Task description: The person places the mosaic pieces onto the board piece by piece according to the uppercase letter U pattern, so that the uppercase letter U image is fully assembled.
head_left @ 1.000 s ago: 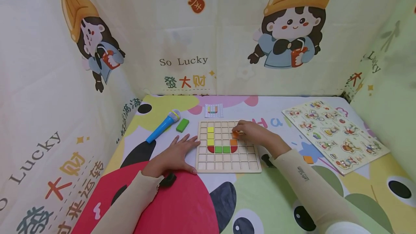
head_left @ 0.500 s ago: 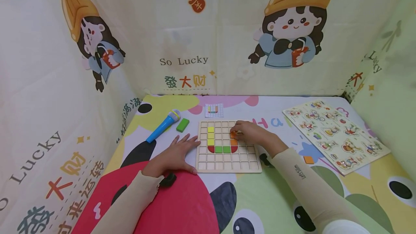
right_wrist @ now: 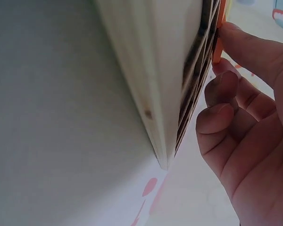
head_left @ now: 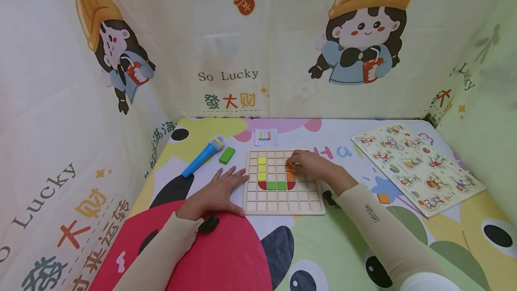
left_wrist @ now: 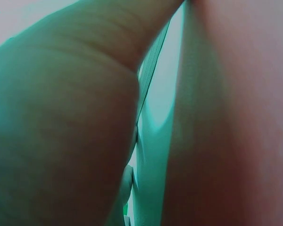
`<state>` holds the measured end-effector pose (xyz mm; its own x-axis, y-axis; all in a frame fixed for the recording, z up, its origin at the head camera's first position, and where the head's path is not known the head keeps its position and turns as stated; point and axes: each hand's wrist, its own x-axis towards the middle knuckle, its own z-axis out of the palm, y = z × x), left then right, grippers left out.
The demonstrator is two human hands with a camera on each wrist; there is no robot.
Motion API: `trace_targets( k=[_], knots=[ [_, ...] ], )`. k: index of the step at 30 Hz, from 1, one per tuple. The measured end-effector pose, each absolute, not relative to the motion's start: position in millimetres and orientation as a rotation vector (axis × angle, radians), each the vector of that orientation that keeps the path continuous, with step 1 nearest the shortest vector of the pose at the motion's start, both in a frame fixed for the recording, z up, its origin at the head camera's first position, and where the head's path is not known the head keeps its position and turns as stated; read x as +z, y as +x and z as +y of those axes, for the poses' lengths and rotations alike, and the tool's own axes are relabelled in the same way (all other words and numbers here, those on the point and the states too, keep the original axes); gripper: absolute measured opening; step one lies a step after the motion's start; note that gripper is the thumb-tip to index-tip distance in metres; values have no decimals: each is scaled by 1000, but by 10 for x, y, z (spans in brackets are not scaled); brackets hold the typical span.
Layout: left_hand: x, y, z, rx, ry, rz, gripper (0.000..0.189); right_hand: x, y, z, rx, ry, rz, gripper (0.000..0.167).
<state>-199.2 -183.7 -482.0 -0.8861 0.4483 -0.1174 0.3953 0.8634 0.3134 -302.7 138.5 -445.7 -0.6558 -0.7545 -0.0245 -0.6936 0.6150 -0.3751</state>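
Observation:
A wooden grid board [head_left: 283, 208] lies on the table with colored blocks set in a U shape. Yellow blocks [head_left: 262, 169] form its left side, green blocks [head_left: 276, 186] and red corner pieces [head_left: 291, 186] its bottom, and orange ones its right. My right hand [head_left: 313, 165] pinches an orange block [right_wrist: 219, 49] between thumb and fingertips at the top of the right side, partly covering it. Fingers spread, my left hand [head_left: 218, 192] rests at the board's left edge; the left wrist view shows mostly blurred skin.
Behind the board lies a small card [head_left: 265, 137] printed with a colored U. A blue toy microphone [head_left: 203, 157] and a loose green block [head_left: 227, 156] are to the left. On the right are another orange block [head_left: 383, 199] and a picture puzzle board [head_left: 418, 169].
My right hand has shifted slightly left with the orange block, bringing it over the right column of the U, then stayed there. The left hand has kept its place.

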Motion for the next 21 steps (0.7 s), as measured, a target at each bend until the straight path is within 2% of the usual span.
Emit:
trace_targets(
  k=[8, 21],
  knots=[
    [-4829, -1994, -1844, 422, 644, 2852, 113, -4447, -3020, 1381, -504, -1256, 2640, 25],
    [-4838, -1995, -1844, 414, 639, 2854, 113, -4429, -3019, 1399, -503, -1141, 2657, 30]
  ],
)
